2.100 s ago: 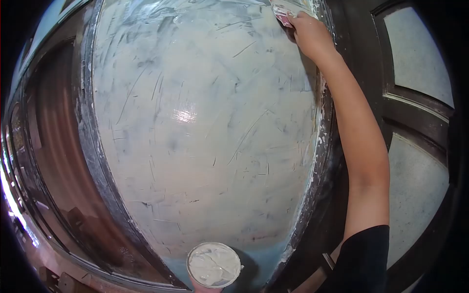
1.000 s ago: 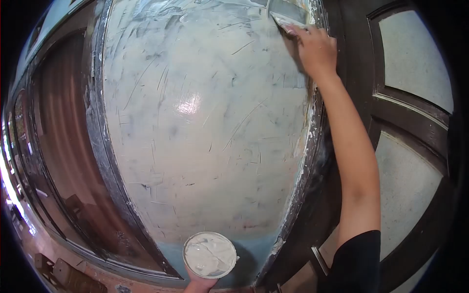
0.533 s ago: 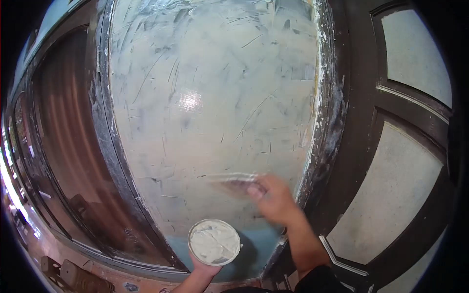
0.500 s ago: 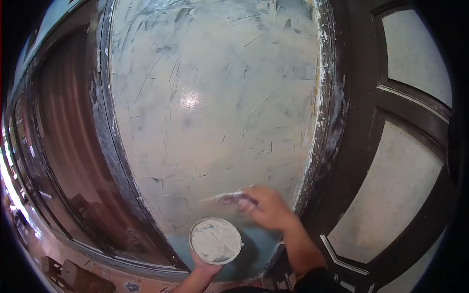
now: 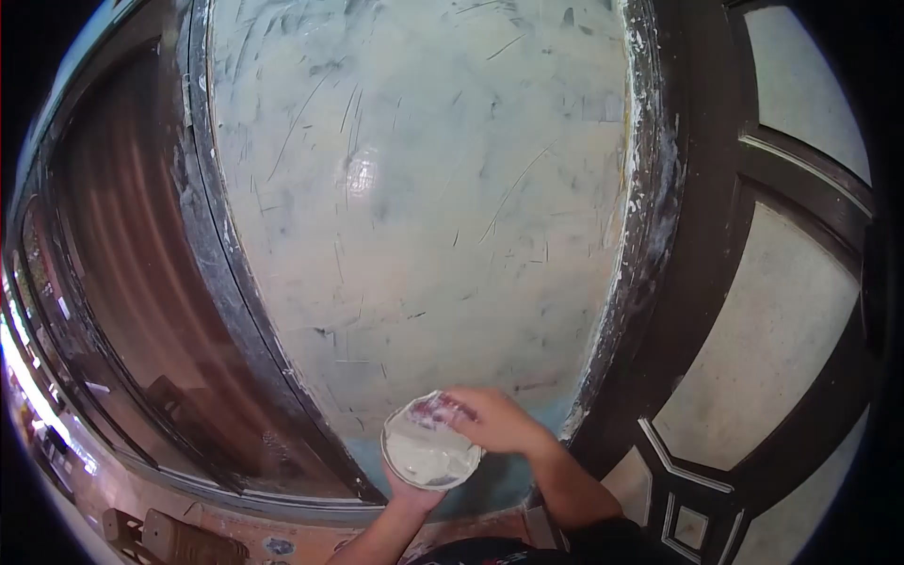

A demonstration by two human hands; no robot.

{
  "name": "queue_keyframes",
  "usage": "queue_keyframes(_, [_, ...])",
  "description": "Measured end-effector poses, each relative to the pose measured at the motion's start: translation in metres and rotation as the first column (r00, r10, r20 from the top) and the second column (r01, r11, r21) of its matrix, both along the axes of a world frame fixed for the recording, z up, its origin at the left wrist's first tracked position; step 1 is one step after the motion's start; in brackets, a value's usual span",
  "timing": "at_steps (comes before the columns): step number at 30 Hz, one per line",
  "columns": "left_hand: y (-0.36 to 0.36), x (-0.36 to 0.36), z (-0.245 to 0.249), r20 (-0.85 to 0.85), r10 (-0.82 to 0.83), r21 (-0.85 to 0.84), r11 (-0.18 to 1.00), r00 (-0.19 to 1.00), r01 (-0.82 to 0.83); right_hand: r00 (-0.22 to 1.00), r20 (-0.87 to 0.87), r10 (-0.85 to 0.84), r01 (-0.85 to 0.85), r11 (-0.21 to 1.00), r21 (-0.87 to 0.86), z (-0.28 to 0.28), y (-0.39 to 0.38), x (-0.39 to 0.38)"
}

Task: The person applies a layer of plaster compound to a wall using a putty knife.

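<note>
My left hand [image 5: 414, 492] is closed around the underside of a round tub [image 5: 389, 469] and holds it up in front of the wall. Thick off-white putty [image 5: 424, 460] fills the tub. My right hand [image 5: 492, 420] is over the tub's far right rim, its fingers wrapped around a putty knife [image 5: 443, 409]. The knife's dark reddish handle is smeared with white, and its blade is hard to make out against the putty. Behind both hands stands a wall panel [image 5: 424, 254] coated in pale filler, with scratches and grey-blue patches.
Dark frame strips, the right one [image 5: 650, 188] spattered with white, border the panel. To the right is a dark door [image 5: 706, 282] with pale insets. On the left is a glazed brown panel [image 5: 141, 235]. Brown furniture [image 5: 179, 539] sits on the floor at lower left.
My right hand has moved left and down with the putty knife, from in front of the wall to the tub. The tub has shifted slightly right in view.
</note>
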State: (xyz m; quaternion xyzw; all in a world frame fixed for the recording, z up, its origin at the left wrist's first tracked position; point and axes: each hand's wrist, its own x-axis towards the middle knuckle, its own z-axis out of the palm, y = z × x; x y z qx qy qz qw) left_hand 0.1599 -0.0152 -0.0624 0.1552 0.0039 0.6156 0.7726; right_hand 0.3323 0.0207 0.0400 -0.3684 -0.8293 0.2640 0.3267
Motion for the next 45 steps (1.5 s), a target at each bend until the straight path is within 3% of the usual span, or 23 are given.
queue_keyframes(1, [0.001,-0.001,0.009,-0.016,-0.030,-0.072,0.997,0.999,0.029,0.976,-0.218,0.010,-0.025,0.997,-0.066,-0.012,0.008,0.001])
queue_keyframes(2, [0.001,-0.003,0.012,-0.015,-0.026,-0.084,0.996,1.000,0.025,0.976,-0.217,0.011,-0.029,0.997,-0.078,-0.019,0.012,0.004])
queue_keyframes(4, [0.001,-0.007,0.018,0.001,-0.049,-0.018,0.999,0.999,0.049,0.758,-0.651,-0.052,-0.093,0.978,-0.187,-0.023,0.016,0.007])
queue_keyframes(5, [0.002,-0.008,0.020,0.001,-0.038,-0.029,0.999,0.999,0.038,0.760,-0.648,-0.055,-0.097,0.976,-0.197,-0.022,0.015,0.007])
queue_keyframes(7, [0.004,-0.010,0.022,0.015,-0.040,-0.041,0.998,0.999,0.040,0.573,-0.806,-0.147,-0.091,0.966,-0.241,-0.022,0.012,0.007])
queue_keyframes(8, [0.004,-0.011,0.022,0.025,-0.048,-0.041,0.998,0.999,0.049,0.575,-0.804,-0.150,-0.092,0.965,-0.245,-0.025,0.012,0.008])
queue_keyframes(11, [0.002,-0.011,0.023,-0.019,-0.041,-0.005,0.999,0.999,0.041,0.405,-0.904,-0.135,-0.246,0.936,-0.250,-0.036,0.018,0.013])
queue_keyframes(15, [0.001,-0.010,0.022,-0.017,-0.056,-0.005,0.998,0.998,0.056,0.325,-0.926,-0.192,-0.212,0.939,-0.269,-0.030,0.013,0.023])
queue_keyframes(17, [-0.002,-0.008,0.022,0.022,-0.091,-0.032,0.995,0.996,0.091,0.277,-0.945,-0.171,-0.051,0.980,-0.193,-0.011,0.017,0.038])
queue_keyframes(19, [-0.003,-0.007,0.019,0.006,-0.093,-0.021,0.995,0.996,0.093,0.328,-0.939,-0.104,0.204,0.978,-0.037,0.021,0.021,0.059])
queue_keyframes(20, [-0.003,-0.007,0.017,-0.006,-0.077,-0.018,0.997,0.997,0.077,0.400,-0.912,-0.085,0.415,0.904,0.098,0.041,0.025,0.073])
queue_keyframes(21, [-0.004,-0.007,0.015,-0.011,-0.065,-0.042,0.997,0.998,0.064,0.472,-0.877,-0.087,0.588,0.772,0.240,0.063,0.029,0.086])
queue_keyframes(23, [-0.001,-0.008,0.010,0.009,-0.074,-0.058,0.996,0.997,0.074,0.515,-0.822,-0.245,0.812,0.448,0.375,0.118,0.017,0.099])
queue_keyframes(25, [0.001,-0.008,0.000,-0.005,-0.038,-0.054,0.998,0.999,0.038,0.553,-0.776,-0.304,0.830,0.129,0.542,0.157,0.022,0.113])
queue_keyframes(27, [-0.001,-0.008,0.000,-0.029,-0.036,-0.048,0.998,0.999,0.035,0.524,-0.740,-0.421,0.810,-0.021,0.586,0.186,0.026,0.119])
queue_keyframes(28, [-0.002,-0.008,0.000,-0.052,-0.029,-0.048,0.999,0.998,0.027,0.521,-0.744,-0.419,0.812,-0.027,0.584,0.197,0.033,0.123])
queue_keyframes(30, [-0.005,-0.008,0.000,-0.046,-0.039,-0.027,0.999,0.998,0.038,0.533,-0.717,-0.449,0.669,-0.295,0.682,0.217,0.049,0.128])
queue_keyframes(34, [-0.002,-0.011,-0.007,-0.008,-0.045,-0.002,0.999,0.999,0.045,0.457,-0.701,-0.547,0.666,-0.313,0.678,0.240,0.073,0.130])
queue_keyframes(36, [-0.001,-0.012,-0.009,-0.034,-0.033,0.030,0.999,0.999,0.034,0.364,-0.601,-0.711,0.726,-0.187,0.662,0.245,0.085,0.125])
queue_keyframes(40, [0.001,-0.014,-0.011,-0.036,-0.036,0.016,0.999,0.999,0.037,0.421,-0.602,-0.679,0.659,-0.228,0.717,0.233,0.118,0.113])
queue_keyframes(42, [-0.001,-0.016,-0.011,-0.093,-0.021,-0.041,0.999,0.995,0.018,0.464,-0.538,-0.704,0.654,-0.138,0.744,0.217,0.100,0.102])
queue_keyframes(45, [0.000,-0.015,-0.009,-0.041,-0.042,-0.029,0.999,0.998,0.041,0.502,-0.631,-0.592,0.639,-0.239,0.731,0.221,0.089,0.119])
